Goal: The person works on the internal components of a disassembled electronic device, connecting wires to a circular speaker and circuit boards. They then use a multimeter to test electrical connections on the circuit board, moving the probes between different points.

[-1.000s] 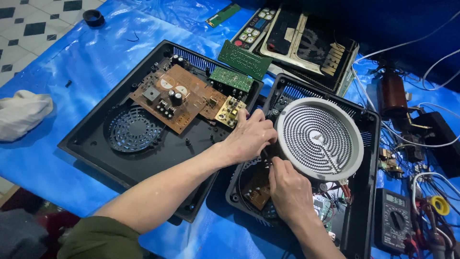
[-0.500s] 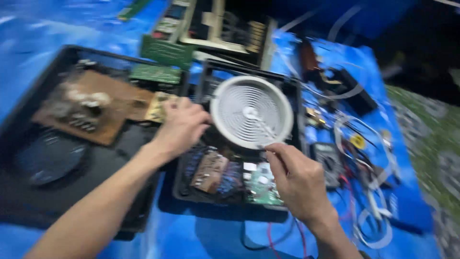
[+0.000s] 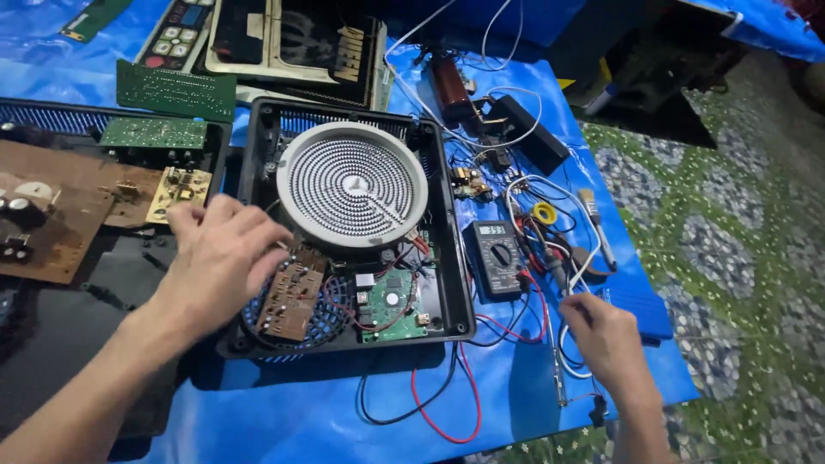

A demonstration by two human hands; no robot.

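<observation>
We note the stove case [image 3: 447,258] lying open on the blue sheet [image 3: 284,421], heating coil [image 3: 352,185] loose above exposed boards, our left hand [image 3: 219,258] with fingers spread on its edge, right hand [image 3: 606,339] curled loosely by the meter's [image 3: 497,256] wires, nothing reassembled.

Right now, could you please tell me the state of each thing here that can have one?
Black cooker case: open, cover off, insides bared.
Round heating coil: seated in the case, dark, no glow.
Multimeter: switched on, display lit, leads attached.
Left hand: fingers loosely spread, resting at the case's left edge, holding nothing.
Right hand: fingers curled over the wires by the multimeter; whether it grips one is unclear.
Second case: open, boards exposed.
</observation>
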